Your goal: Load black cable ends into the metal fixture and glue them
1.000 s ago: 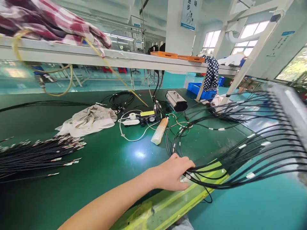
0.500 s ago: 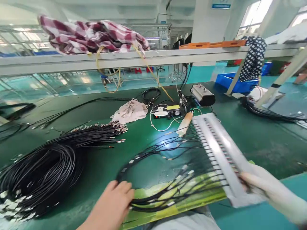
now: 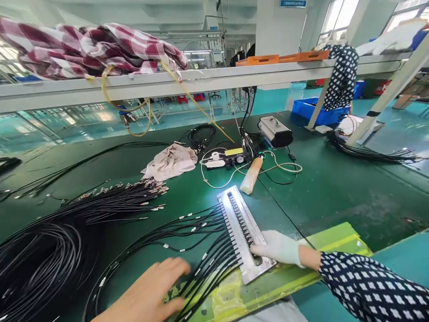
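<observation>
A flat metal comb fixture (image 3: 237, 219) lies on the green table, with a row of thin black cables (image 3: 187, 228) fanning out from its left side. My right hand (image 3: 278, 248), in a white glove with a dotted sleeve behind it, grips the fixture's near end. My bare left hand (image 3: 150, 295) lies flat, fingers spread, on the cables where they cross the yellow-green mat (image 3: 335, 241) at the table's front edge.
A big coil of black cables (image 3: 50, 250) fills the left. Behind the fixture lie a rag (image 3: 170, 162), a pale tube (image 3: 251, 175), a small control box (image 3: 231, 157) and a grey device (image 3: 275, 130). An overhead shelf (image 3: 201, 80) carries plaid cloth (image 3: 83, 47).
The fixture, held up and tilted at the right, now lies flat on the table nearer the middle. My right hand came in with it. My left hand stays on the cables.
</observation>
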The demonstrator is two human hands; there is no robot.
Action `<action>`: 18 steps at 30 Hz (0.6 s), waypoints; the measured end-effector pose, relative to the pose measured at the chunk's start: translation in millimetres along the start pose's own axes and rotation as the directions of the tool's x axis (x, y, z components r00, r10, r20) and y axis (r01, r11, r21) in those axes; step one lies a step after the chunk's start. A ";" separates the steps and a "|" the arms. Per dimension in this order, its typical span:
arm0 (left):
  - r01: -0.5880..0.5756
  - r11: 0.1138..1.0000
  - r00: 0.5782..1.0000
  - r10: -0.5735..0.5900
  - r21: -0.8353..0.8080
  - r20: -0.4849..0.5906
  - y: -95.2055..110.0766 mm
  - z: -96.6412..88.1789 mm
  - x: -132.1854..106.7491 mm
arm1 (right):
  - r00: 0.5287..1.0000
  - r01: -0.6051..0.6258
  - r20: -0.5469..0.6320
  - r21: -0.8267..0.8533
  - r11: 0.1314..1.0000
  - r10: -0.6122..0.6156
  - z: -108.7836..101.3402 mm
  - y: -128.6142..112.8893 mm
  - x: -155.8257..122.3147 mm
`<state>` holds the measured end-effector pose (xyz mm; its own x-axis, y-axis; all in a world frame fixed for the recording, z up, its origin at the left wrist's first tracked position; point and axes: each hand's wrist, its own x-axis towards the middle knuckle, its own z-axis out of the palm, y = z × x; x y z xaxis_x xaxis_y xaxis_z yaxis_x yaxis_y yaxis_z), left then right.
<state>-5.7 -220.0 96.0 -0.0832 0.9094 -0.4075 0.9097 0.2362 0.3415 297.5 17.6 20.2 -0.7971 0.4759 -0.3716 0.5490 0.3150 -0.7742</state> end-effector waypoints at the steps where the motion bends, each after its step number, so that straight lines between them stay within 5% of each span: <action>1: -0.052 0.997 0.998 0.051 -0.056 -0.022 11.7 -6.2 24.7 | 1.000 -0.018 0.014 -0.084 0.996 0.020 -1.7 -1.1 0.8; 4: -0.181 0.981 0.960 0.162 -0.066 -0.230 31.1 -12.7 106.4 | 0.998 -0.035 0.030 -0.318 0.947 0.047 -12.9 -10.4 12.6; 9: -0.064 0.998 0.912 0.049 -0.023 -0.408 30.0 -6.2 208.9 | 0.987 0.063 -0.087 -0.571 0.819 -0.136 -67.3 -50.0 67.4; 13: 0.026 0.997 0.905 -0.056 -0.077 -0.423 28.6 -6.5 239.5 | 0.928 0.203 -0.131 -0.608 0.768 -0.350 -105.2 -68.1 114.8; 18: 0.030 0.985 0.906 -0.099 -0.172 -0.412 26.8 -12.9 246.9 | 0.931 0.064 -0.279 -0.509 0.859 -0.235 -145.5 -34.7 97.8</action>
<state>-7.1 15.3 15.5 -0.3335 0.9412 -0.0539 0.8234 0.3187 0.4695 237.1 172.7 85.4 -0.8010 0.5983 -0.0210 0.5480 0.7186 -0.4281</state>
